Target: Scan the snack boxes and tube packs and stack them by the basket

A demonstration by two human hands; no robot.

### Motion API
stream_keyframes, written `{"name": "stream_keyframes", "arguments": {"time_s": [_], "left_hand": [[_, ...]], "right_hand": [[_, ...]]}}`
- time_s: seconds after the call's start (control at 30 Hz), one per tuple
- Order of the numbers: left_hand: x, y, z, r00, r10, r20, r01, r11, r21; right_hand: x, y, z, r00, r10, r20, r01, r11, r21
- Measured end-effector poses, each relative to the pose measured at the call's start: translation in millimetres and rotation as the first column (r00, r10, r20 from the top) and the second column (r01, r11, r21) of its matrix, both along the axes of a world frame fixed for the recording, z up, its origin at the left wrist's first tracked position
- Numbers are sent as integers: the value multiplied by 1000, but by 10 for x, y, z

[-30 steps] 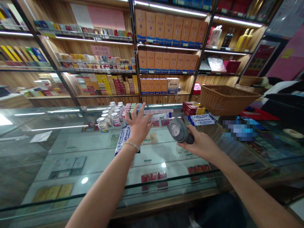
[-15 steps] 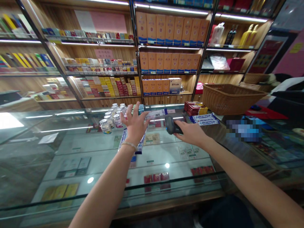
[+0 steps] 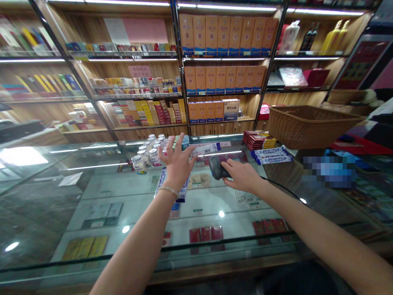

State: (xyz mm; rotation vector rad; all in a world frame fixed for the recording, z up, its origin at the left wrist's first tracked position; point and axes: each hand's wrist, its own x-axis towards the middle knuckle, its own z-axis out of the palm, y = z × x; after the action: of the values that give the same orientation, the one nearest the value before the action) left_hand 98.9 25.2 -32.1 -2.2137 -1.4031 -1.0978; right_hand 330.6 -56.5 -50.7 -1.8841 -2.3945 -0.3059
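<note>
My left hand (image 3: 175,167) is over the glass counter, its thumb and forefinger at the near end of a slim white-and-blue wrapped bar (image 3: 208,149), the other fingers spread. A barcode shows on that wrapper. In my right hand (image 3: 244,175) is a black handheld barcode scanner (image 3: 218,168), its head turned left, below the bar. More blue-and-white wrapped bars (image 3: 183,192) lie under my left wrist, partly hidden. Several small capped bottles (image 3: 139,164) stand just left of my left hand, with a green-and-teal pack (image 3: 185,142) behind its fingers.
To the right lie a row of blue-and-white bars (image 3: 273,155) and stacked red and yellow packs (image 3: 256,140). A wicker basket (image 3: 313,127) stands beyond them. The scanner's cable (image 3: 285,187) trails right across the glass counter (image 3: 138,221). Stocked shelves (image 3: 221,96) line the back.
The view has shifted slightly. The scanner has moved a little left and down relative to the bar, and its cable now shows. My left hand stays at the bar.
</note>
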Motion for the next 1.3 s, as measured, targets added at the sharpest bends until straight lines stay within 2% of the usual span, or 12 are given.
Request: {"name": "stream_keyframes", "arguments": {"time_s": [0.57,0.67,0.73,0.8,0.87,0.97,1.1,1.3], "left_hand": [[44,-48,20,1000,-11,-28,10,1000,-18],[51,-52,22,999,-28,-41,28,1000,-10],[55,-53,22,997,-38,-62,37,999,-10],[59,-54,22,995,-50,-86,49,999,-8],[68,-62,25,992,-68,-110,68,998,-1],[85,-90,40,985,-100,-144,103,995,9],[115,-138,49,971,-151,-186,159,987,28],[173,-180,20,957,-196,-215,207,978,27]], "right_hand": [[31,-18,-147,1000,19,-24,-18,997,77],[50,6,-132,997,26,-68,-18,993,118],[102,47,-88,991,38,-131,-11,980,199],[187,105,-18,977,64,-205,10,941,338],[282,165,60,964,118,-238,13,874,486],[386,231,129,967,207,-149,-72,781,621],[409,272,62,975,219,-40,-134,721,680],[417,285,-90,980,199,-22,-119,667,736]]}}
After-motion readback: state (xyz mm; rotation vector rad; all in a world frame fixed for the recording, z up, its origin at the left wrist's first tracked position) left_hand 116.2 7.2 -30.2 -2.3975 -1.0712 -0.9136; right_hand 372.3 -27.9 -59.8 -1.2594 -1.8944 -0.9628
